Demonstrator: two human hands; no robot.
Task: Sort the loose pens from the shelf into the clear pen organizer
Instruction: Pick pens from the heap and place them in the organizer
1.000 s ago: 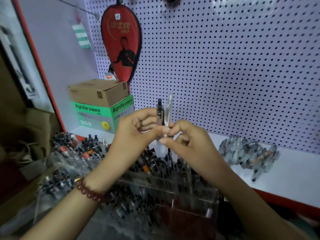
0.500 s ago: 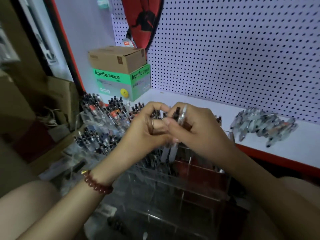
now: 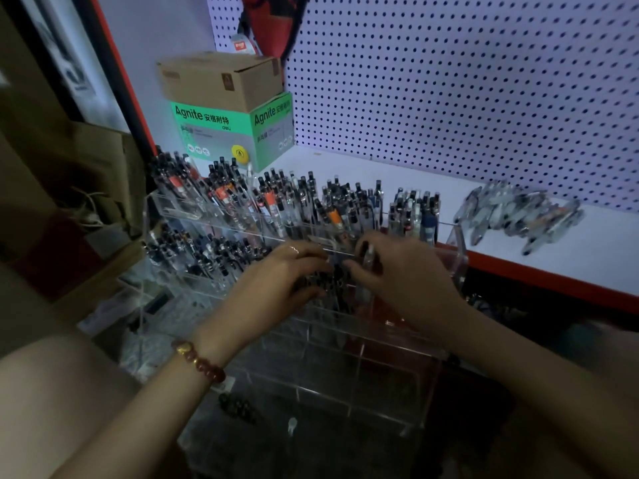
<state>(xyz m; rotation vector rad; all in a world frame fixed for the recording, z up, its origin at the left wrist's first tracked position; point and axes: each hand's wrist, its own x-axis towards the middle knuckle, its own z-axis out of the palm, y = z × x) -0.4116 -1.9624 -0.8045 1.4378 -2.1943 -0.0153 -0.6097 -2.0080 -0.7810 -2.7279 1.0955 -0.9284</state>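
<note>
Pen (image 3: pixel 368 263) pinched by right hand (image 3: pixel 411 283) fingers over organizer (image 3: pixel 458 252) middle row, near its right wall, left hand (image 3: pixel 273 286) grasp unclear

Cool bluish-white light washes the pegboard (image 3: pixel 466 81) and the white shelf (image 3: pixel 397 178), the brightest parts of a dim wide-angle view whose lower half sinks into shadow. The left hand (image 3: pixel 276 281) and right hand (image 3: pixel 408 278) sit in shade over the clear pen organizer (image 3: pixel 363 368), whose acrylic walls catch only faint glints, and the clear pen (image 3: pixel 368 259) in the right hand's fingers is hard to make out. The loose pens (image 3: pixel 518 216) on the shelf are smeared by blur, the left edge is murky and soft, and straight lines bow toward the corners.
</note>
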